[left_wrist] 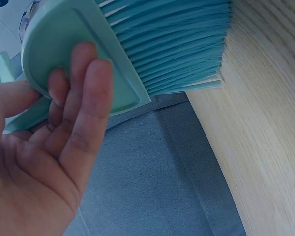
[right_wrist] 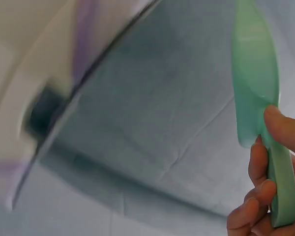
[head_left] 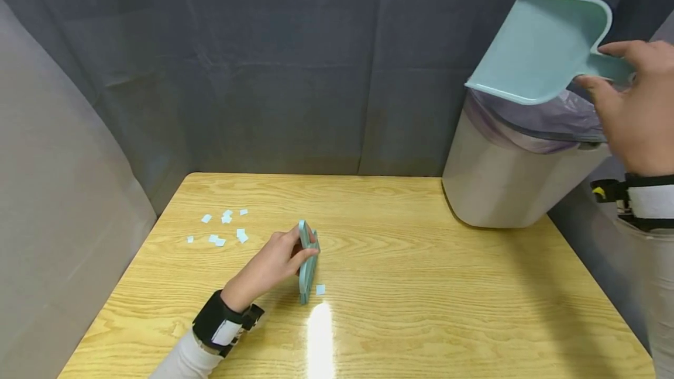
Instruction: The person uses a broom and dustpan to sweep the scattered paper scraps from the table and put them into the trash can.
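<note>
My left hand (head_left: 274, 262) grips a teal hand brush (head_left: 308, 268) by its handle, low over the table. In the left wrist view the blue bristles (left_wrist: 177, 44) reach the wood and the fingers lie against the brush's back. One pale paper square (head_left: 320, 289) lies just right of the brush. At the upper right, my right hand (head_left: 639, 101) holds a teal dustpan (head_left: 542, 45) by its short handle, tilted above a bin (head_left: 521, 174). No scraps show on the pan's visible face. The right wrist view has the dustpan (right_wrist: 258, 64) nearly edge-on.
Several small pale paper pieces (head_left: 226, 218) lie scattered on the left of the wooden table (head_left: 400, 285). The bin stands at the table's back right corner, lined with a purplish bag (head_left: 568, 111). Dark cloth (head_left: 284, 63) hangs behind the table.
</note>
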The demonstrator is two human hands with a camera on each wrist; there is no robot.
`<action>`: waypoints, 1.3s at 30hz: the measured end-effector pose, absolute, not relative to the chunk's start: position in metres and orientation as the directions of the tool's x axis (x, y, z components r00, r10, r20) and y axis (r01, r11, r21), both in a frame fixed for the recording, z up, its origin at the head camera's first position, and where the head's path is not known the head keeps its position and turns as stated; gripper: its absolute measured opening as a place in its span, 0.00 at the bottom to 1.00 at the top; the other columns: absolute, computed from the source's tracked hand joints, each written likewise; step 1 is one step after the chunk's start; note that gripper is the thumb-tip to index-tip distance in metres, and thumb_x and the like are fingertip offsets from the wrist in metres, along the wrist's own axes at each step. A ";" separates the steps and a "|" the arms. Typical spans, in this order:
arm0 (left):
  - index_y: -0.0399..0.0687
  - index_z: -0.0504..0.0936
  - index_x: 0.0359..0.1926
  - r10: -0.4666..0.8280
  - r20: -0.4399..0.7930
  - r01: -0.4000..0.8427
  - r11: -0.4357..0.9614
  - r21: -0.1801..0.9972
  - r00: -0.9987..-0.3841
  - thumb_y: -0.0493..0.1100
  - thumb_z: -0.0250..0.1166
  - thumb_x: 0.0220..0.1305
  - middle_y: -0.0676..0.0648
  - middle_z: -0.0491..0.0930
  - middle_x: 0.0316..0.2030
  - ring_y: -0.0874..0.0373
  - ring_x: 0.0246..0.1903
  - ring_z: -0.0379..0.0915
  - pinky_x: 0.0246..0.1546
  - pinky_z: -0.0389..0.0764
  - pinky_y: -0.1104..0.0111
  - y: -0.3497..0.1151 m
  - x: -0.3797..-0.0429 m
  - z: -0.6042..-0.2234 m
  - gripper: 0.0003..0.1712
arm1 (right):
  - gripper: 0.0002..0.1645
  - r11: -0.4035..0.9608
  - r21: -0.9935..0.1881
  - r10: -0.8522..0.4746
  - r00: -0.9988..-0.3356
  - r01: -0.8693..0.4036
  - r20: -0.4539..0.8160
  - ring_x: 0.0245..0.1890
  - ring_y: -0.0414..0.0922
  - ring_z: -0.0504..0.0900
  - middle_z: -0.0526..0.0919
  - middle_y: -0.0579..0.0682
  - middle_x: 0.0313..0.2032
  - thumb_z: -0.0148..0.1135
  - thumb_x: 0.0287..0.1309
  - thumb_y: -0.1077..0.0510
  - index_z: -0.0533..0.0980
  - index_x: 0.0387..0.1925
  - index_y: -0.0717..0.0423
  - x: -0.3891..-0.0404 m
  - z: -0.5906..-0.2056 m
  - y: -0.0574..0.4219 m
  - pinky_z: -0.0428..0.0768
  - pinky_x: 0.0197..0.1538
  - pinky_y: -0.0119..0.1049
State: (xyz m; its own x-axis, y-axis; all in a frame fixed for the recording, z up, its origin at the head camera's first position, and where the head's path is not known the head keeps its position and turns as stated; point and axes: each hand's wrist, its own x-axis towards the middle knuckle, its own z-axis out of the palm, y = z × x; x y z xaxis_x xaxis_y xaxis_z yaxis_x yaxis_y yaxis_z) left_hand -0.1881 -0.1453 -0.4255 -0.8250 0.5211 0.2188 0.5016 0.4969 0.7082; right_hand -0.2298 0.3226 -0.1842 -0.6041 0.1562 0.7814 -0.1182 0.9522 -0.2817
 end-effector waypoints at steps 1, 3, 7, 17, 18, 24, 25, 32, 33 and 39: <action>0.43 0.75 0.48 0.523 0.220 0.503 0.496 0.708 -0.824 0.41 0.62 0.76 0.48 0.82 0.30 0.55 0.19 0.78 0.21 0.79 0.68 -0.145 -0.188 -0.426 0.07 | 0.26 0.957 -0.264 0.136 -0.610 -0.124 0.780 0.52 0.68 0.75 0.77 0.74 0.56 0.62 0.73 0.58 0.73 0.65 0.69 -0.228 -0.186 0.319 0.74 0.59 0.61; 0.43 0.76 0.49 0.526 0.220 0.506 0.496 0.706 -0.822 0.41 0.62 0.77 0.48 0.82 0.30 0.58 0.19 0.77 0.22 0.79 0.68 -0.145 -0.188 -0.426 0.07 | 0.27 0.959 -0.240 0.093 -0.633 -0.150 0.768 0.49 0.71 0.76 0.78 0.76 0.54 0.65 0.72 0.58 0.74 0.65 0.70 -0.224 -0.189 0.313 0.74 0.50 0.59; 0.42 0.76 0.49 0.529 0.218 0.506 0.492 0.708 -0.820 0.42 0.61 0.77 0.46 0.83 0.30 0.59 0.19 0.76 0.22 0.79 0.68 -0.145 -0.188 -0.426 0.08 | 0.27 0.952 -0.213 0.015 -0.662 -0.220 0.750 0.43 0.69 0.77 0.80 0.75 0.50 0.70 0.68 0.59 0.76 0.62 0.70 -0.217 -0.199 0.301 0.66 0.40 0.49; 0.41 0.76 0.49 0.526 0.216 0.507 0.506 0.698 -0.823 0.41 0.62 0.77 0.49 0.82 0.29 0.58 0.18 0.76 0.22 0.78 0.68 -0.144 -0.187 -0.424 0.08 | 0.25 0.870 -0.202 -0.174 -0.665 -0.449 0.727 0.29 0.46 0.70 0.83 0.60 0.37 0.79 0.55 0.63 0.83 0.54 0.64 -0.198 -0.247 0.269 0.62 0.33 0.30; 0.41 0.76 0.50 0.528 0.215 0.507 0.505 0.698 -0.822 0.42 0.62 0.77 0.50 0.82 0.29 0.59 0.18 0.76 0.22 0.78 0.69 -0.144 -0.187 -0.424 0.09 | 0.24 0.859 -0.209 -0.188 -0.668 -0.467 0.720 0.28 0.45 0.70 0.84 0.58 0.37 0.79 0.54 0.63 0.83 0.54 0.63 -0.196 -0.253 0.266 0.62 0.33 0.29; 0.42 0.76 0.49 0.529 0.230 0.517 0.496 0.697 -0.817 0.42 0.62 0.77 0.47 0.82 0.31 0.59 0.19 0.76 0.22 0.78 0.69 -0.147 -0.188 -0.425 0.08 | 0.24 0.809 -0.258 -0.249 -0.706 -0.528 0.663 0.30 0.43 0.72 0.86 0.50 0.39 0.80 0.53 0.61 0.84 0.52 0.57 -0.190 -0.288 0.245 0.65 0.34 0.29; 0.43 0.76 0.48 0.527 0.232 0.518 0.497 0.696 -0.818 0.41 0.62 0.77 0.47 0.82 0.32 0.58 0.19 0.76 0.22 0.78 0.69 -0.147 -0.188 -0.425 0.07 | 0.23 0.800 -0.265 -0.260 -0.710 -0.538 0.654 0.30 0.43 0.72 0.86 0.49 0.39 0.80 0.54 0.61 0.84 0.52 0.57 -0.189 -0.295 0.242 0.65 0.34 0.29; 0.43 0.76 0.48 0.519 0.236 0.520 0.513 0.683 -0.822 0.41 0.63 0.76 0.46 0.83 0.32 0.63 0.20 0.75 0.22 0.78 0.69 -0.146 -0.189 -0.424 0.07 | 0.19 0.756 -0.393 -0.317 -0.818 -0.524 0.480 0.32 0.43 0.77 0.86 0.47 0.39 0.77 0.59 0.57 0.85 0.51 0.54 -0.191 -0.351 0.222 0.75 0.35 0.40; 0.43 0.76 0.48 0.518 0.236 0.520 0.515 0.681 -0.822 0.41 0.63 0.76 0.46 0.84 0.32 0.65 0.20 0.74 0.22 0.78 0.70 -0.146 -0.188 -0.424 0.07 | 0.18 0.751 -0.423 -0.319 -0.840 -0.507 0.439 0.35 0.44 0.80 0.87 0.48 0.41 0.77 0.59 0.57 0.85 0.51 0.54 -0.192 -0.360 0.220 0.78 0.37 0.42; 0.42 0.77 0.49 0.514 0.226 0.507 0.511 0.694 -0.828 0.42 0.62 0.76 0.48 0.83 0.34 0.68 0.22 0.74 0.22 0.79 0.69 -0.146 -0.188 -0.426 0.08 | 0.18 0.714 -0.559 -0.345 -0.907 -0.421 0.242 0.45 0.47 0.85 0.87 0.52 0.48 0.77 0.57 0.58 0.85 0.50 0.57 -0.196 -0.408 0.217 0.84 0.47 0.47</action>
State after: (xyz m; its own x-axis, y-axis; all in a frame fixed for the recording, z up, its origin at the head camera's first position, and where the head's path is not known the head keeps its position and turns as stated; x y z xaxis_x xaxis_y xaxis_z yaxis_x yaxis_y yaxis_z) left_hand -0.1878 -0.1459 -0.4255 -0.8277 0.5137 0.2258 0.5067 0.5114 0.6940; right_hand -0.1955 0.2173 -0.4084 -0.9068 -0.3454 0.2416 -0.4210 0.7141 -0.5593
